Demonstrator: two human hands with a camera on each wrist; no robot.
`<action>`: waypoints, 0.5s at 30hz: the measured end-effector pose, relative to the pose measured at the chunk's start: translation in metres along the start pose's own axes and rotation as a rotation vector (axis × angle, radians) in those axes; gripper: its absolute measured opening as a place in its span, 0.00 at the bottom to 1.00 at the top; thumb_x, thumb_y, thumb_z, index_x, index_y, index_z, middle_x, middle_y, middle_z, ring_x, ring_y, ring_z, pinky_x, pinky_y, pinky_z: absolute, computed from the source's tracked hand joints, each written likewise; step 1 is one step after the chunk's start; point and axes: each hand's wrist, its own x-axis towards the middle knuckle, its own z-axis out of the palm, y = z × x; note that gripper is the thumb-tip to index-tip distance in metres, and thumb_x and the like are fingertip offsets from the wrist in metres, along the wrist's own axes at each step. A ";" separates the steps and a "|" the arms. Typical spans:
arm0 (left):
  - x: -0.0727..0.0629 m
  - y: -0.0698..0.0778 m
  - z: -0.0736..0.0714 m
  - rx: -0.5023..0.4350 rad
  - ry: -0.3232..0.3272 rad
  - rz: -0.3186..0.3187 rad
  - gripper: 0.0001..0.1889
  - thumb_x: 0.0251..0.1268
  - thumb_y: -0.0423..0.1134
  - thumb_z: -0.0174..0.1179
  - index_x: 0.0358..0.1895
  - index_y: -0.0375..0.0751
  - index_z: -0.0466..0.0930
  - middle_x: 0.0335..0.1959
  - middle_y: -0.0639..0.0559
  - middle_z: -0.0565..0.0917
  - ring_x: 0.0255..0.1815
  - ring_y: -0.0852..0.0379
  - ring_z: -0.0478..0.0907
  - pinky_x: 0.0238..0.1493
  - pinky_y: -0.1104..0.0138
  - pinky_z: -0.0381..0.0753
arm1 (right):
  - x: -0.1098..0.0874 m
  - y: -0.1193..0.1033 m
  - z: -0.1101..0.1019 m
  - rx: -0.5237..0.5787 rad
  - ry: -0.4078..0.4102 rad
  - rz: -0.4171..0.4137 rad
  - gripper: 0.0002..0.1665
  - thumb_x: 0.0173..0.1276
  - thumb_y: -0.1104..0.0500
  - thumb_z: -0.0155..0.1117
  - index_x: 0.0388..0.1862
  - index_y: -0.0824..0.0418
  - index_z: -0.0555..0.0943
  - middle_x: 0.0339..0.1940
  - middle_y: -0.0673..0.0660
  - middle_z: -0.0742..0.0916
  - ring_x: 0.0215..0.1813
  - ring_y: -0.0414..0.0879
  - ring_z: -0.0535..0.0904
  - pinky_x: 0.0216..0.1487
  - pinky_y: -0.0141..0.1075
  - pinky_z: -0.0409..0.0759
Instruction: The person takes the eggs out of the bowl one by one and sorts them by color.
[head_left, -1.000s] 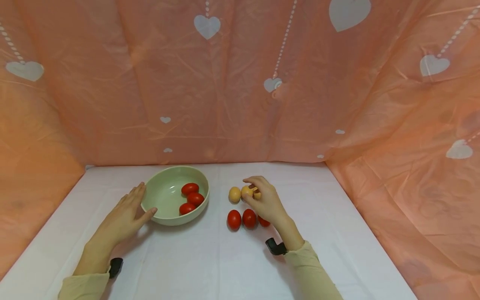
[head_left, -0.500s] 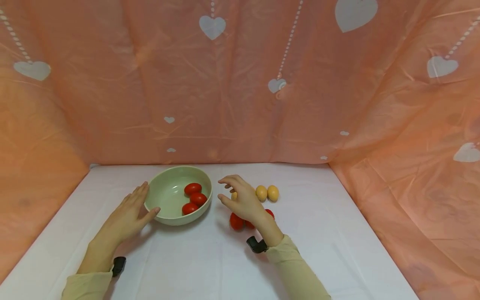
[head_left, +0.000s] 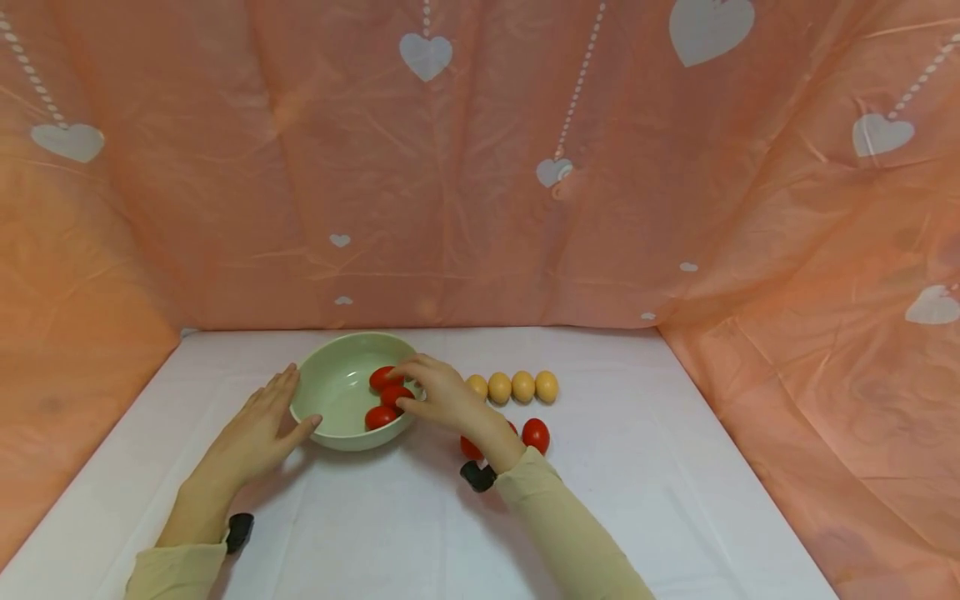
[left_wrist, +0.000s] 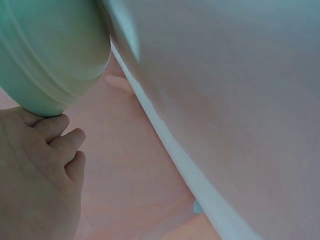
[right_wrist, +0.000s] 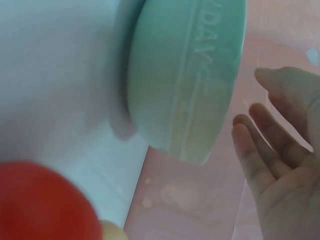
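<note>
my right hand [head_left: 442,393] reaches over the right rim of the pale green bowl [head_left: 330,392], released, with its thumb spread apart from the fingers; from the head view, finger and thumb overlap the far and middle ones of the three red egg-shaped pieces [head_left: 380,417] in the bowl, though i cannot tell whether they touch. my left hand [head_left: 251,433] is not clasping anything either: its fingers lie against the bowl's left side, and the left wrist view shows fingertips meeting the outer wall. the bowl stands upright on the left part of the white-covered worktop [head_left: 360,525], and the three pieces inside sit together toward its right side. to the right of the bowl, four yellow egg-shaped pieces [head_left: 522,386] form a row, the leftmost partly behind my right hand. nearer to me is a group of more red pieces [head_left: 536,436], partly hidden by my right wrist. i wear tan sleeves [head_left: 573,533] and a black wrist device [head_left: 240,532] on each arm. orange cloth [head_left: 480,208] with pale hearts hangs at the far side.
</note>
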 end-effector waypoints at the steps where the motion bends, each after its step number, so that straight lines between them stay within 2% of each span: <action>1: 0.000 0.000 0.000 0.001 0.000 0.001 0.48 0.77 0.56 0.58 0.80 0.21 0.50 0.81 0.24 0.54 0.80 0.26 0.53 0.81 0.39 0.51 | 0.003 -0.001 0.001 -0.008 -0.018 0.008 0.20 0.71 0.63 0.72 0.61 0.62 0.84 0.60 0.58 0.84 0.59 0.52 0.82 0.62 0.33 0.80; 6: 0.000 0.000 0.000 0.003 0.002 0.004 0.47 0.77 0.56 0.58 0.79 0.20 0.50 0.81 0.24 0.54 0.80 0.26 0.53 0.81 0.39 0.50 | 0.016 -0.005 0.006 -0.049 -0.117 0.027 0.19 0.72 0.64 0.70 0.60 0.60 0.85 0.57 0.55 0.87 0.60 0.47 0.80 0.66 0.32 0.77; 10: 0.000 0.000 0.000 0.001 0.008 0.007 0.47 0.77 0.56 0.58 0.79 0.20 0.50 0.81 0.24 0.54 0.80 0.26 0.53 0.81 0.39 0.50 | 0.026 -0.006 0.009 -0.122 -0.193 0.027 0.18 0.71 0.64 0.71 0.59 0.57 0.87 0.56 0.52 0.88 0.60 0.44 0.80 0.66 0.29 0.75; 15: -0.001 0.001 0.000 0.000 0.022 0.012 0.47 0.77 0.56 0.58 0.79 0.20 0.51 0.80 0.24 0.54 0.80 0.26 0.54 0.81 0.40 0.51 | 0.039 -0.004 0.014 -0.185 -0.282 0.000 0.19 0.67 0.66 0.73 0.57 0.59 0.88 0.52 0.53 0.89 0.53 0.43 0.82 0.56 0.24 0.76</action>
